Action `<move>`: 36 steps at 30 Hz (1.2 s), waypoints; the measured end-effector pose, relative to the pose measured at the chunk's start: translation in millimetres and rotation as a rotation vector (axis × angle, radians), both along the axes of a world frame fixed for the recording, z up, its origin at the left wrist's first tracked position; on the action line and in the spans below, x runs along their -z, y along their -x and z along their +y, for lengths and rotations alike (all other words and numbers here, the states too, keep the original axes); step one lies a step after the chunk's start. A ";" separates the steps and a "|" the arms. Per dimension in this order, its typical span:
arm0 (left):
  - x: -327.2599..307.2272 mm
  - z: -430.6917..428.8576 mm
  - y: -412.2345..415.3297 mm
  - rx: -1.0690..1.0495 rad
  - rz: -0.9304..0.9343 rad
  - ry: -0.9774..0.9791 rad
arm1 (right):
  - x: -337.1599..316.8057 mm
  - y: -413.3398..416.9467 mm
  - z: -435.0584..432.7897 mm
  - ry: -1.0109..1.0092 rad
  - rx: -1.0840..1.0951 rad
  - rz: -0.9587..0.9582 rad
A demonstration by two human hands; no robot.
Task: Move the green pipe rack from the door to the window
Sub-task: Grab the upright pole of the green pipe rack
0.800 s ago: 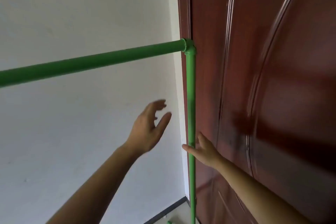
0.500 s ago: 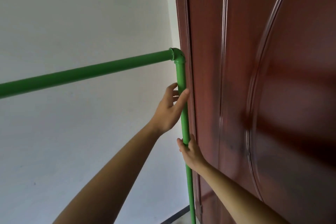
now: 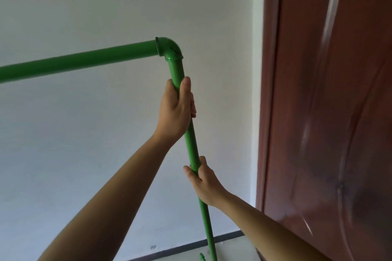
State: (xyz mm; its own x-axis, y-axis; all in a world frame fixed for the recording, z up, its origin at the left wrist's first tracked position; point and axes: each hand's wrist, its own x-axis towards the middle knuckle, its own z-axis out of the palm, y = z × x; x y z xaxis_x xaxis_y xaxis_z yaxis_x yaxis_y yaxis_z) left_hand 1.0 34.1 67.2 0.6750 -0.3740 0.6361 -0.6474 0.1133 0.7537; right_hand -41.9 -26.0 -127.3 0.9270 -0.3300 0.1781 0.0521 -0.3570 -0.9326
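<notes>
Head view shows both hands clamped on the upright post of the green pipe rack (image 3: 192,140): left hand (image 3: 175,110) just below the elbow joint, right hand (image 3: 204,182) lower. Rack stands apart from the brown door (image 3: 331,112), before the white wall (image 3: 84,6).

Smooth green plastic pipe rack (image 3: 192,140) with a slight sheen, gripped by both bare hands. Right of the hands, a glossy reddish-brown varnished wooden door (image 3: 331,112). Behind them, a matt white painted wall (image 3: 84,144).
</notes>
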 end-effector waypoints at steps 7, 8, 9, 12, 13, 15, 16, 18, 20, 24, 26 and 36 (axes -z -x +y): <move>0.5 80.1 -20.9 -0.236 -0.035 -0.023 | -0.2 -36.1 69.1 0.014 -0.248 -0.032; 1.2 89.9 -25.0 -0.264 -0.040 -0.020 | 0.5 -41.3 78.1 0.007 -0.278 -0.032; 2.7 99.5 -29.4 -0.284 -0.047 -0.019 | 2.0 -46.5 87.0 0.003 -0.304 -0.033; 12.9 120.6 -41.4 -0.278 -0.074 -0.025 | 12.5 -59.8 105.9 -0.005 -0.322 -0.054; 16.6 123.0 -44.2 -0.263 -0.079 -0.024 | 16.3 -62.9 107.6 -0.007 -0.311 -0.058; 25.8 121.0 -50.3 -0.219 -0.075 -0.018 | 22.9 -66.4 106.9 -0.014 -0.272 -0.075; 30.5 117.0 -53.9 -0.194 -0.068 -0.014 | 25.0 -67.7 104.5 -0.016 -0.242 -0.087; 36.0 104.1 -62.4 -0.158 -0.053 -0.011 | 26.2 -71.0 96.4 -0.029 -0.171 -0.101; 37.6 88.1 -69.8 -0.138 -0.042 -0.025 | 27.0 -75.2 85.8 -0.056 -0.111 -0.095; 41.3 63.4 -74.9 -0.130 -0.048 -0.024 | 29.3 -76.1 69.3 -0.101 -0.057 -0.094; 42.8 61.1 -75.5 -0.140 -0.047 -0.023 | 29.4 -76.4 66.0 -0.120 -0.078 -0.090; 21.0 106.2 -56.5 -0.779 -0.691 -0.152 | 17.8 -91.2 57.5 -0.261 -0.252 -0.114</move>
